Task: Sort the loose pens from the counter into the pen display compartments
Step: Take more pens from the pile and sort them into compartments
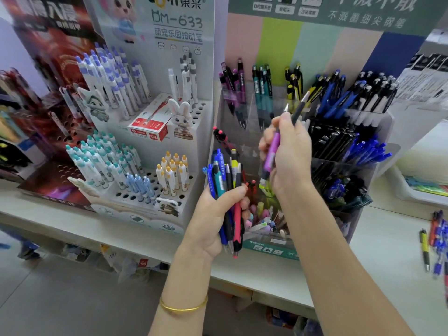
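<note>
Step in hand, by the look of it: dropping one pen from the right hand into its matching slot of the pen display. Best done one pen at a time. Match barrel colour to the row already standing there, so the purple pen goes to the purple pens at the back left. Lower it upright, tip down, and let go only once it sits between its neighbours. Avoid knocking the clear dividers, hard to see against the stock.

Right hand: fingers curled, clamped on the purple pen, which hangs tip down, and on a dark pen slanting up and to the right. Raised in front of the display, touching none of its compartments.

Left hand: closed in a fist round a mixed bundle of pens, held upright just before the display's front.

More loose pens lying on the worktop, far right, well apart from both hands.
</note>
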The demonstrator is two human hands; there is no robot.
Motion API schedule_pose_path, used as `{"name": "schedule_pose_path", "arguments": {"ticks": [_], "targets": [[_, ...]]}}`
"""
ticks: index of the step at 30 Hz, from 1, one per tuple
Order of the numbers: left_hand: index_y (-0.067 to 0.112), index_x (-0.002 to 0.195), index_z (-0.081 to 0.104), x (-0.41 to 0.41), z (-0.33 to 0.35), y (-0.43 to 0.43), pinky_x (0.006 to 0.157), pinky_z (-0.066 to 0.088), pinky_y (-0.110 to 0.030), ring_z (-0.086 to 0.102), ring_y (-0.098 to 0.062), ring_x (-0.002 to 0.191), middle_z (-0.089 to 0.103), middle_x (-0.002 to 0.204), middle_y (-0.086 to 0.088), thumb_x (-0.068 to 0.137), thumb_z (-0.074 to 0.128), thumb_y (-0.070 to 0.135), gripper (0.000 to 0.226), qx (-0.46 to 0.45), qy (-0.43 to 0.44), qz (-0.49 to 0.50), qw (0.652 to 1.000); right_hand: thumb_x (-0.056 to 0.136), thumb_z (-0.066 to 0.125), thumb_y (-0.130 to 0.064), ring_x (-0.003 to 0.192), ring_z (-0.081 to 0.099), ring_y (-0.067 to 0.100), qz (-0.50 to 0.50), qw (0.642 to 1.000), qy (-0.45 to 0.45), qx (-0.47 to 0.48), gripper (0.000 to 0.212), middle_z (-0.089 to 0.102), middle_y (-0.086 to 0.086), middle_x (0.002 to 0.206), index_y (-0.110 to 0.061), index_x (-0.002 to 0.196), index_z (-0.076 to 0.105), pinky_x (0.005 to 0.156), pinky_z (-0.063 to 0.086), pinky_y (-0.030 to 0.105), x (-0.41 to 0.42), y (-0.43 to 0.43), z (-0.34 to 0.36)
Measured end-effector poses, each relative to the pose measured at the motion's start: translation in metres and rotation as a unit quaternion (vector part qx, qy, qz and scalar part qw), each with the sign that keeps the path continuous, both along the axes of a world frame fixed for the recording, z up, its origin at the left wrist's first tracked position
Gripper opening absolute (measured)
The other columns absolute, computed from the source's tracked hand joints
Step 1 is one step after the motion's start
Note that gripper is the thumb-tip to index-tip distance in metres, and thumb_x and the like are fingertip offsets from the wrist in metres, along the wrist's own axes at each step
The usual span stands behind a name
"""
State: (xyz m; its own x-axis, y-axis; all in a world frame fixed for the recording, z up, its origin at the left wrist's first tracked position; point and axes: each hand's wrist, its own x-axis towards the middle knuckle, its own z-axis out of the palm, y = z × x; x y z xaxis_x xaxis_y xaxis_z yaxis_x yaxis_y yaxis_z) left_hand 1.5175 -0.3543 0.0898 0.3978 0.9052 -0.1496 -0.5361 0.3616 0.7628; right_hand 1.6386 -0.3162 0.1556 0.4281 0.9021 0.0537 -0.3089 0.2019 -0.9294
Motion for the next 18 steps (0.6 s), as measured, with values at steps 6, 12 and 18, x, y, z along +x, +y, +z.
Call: {"name": "schedule_pose_path", "arguments": {"ticks": [6, 12, 18], "targets": [[0.009, 0.082, 0.057, -0.004, 0.005, 0.013, 0.042, 0.044, -0.018, 0.046, -0.006, 0.044, 0.049, 0.062, 0.001, 0.081, 0.066, 0.015, 0.011, -0.066, -0.128, 0.053, 0.988, 0.094, 0.058, -0.02, 0.036, 0.029, 0.014, 0.12, 0.967, -0.201, -0.103, 0.018, 0.036, 0.003, 0.052, -0.008, 0.088, 0.046, 0.038, 0.027, 0.025, 0.001, -0.035, -0.013], [0.01, 0.065, 0.071, -0.002, 0.006, 0.015, 0.043, 0.047, -0.018, 0.05, -0.005, 0.044, 0.055, 0.063, -0.001, 0.079, 0.061, 0.014, 0.017, -0.083, -0.142, 0.12, 0.979, 0.089, 0.063, -0.011, 0.032, 0.033, 0.013, 0.223, 0.927, -0.257, -0.156, 0.013, 0.044, -0.002, 0.045, -0.009, 0.085, 0.05, 0.034, 0.029, 0.02, 0.001, -0.046, -0.028], [0.011, 0.101, 0.057, -0.007, 0.003, 0.02, 0.061, 0.056, -0.022, 0.064, -0.008, 0.063, 0.063, 0.077, 0.002, 0.086, 0.048, 0.007, 0.018, -0.092, -0.275, 0.164, 0.943, 0.096, 0.055, -0.016, 0.031, 0.035, 0.008, 0.308, 0.895, -0.267, -0.182, 0.014, 0.058, -0.007, 0.045, -0.008, 0.086, 0.052, 0.037, 0.029, 0.02, 0.004, -0.052, -0.031]]}}
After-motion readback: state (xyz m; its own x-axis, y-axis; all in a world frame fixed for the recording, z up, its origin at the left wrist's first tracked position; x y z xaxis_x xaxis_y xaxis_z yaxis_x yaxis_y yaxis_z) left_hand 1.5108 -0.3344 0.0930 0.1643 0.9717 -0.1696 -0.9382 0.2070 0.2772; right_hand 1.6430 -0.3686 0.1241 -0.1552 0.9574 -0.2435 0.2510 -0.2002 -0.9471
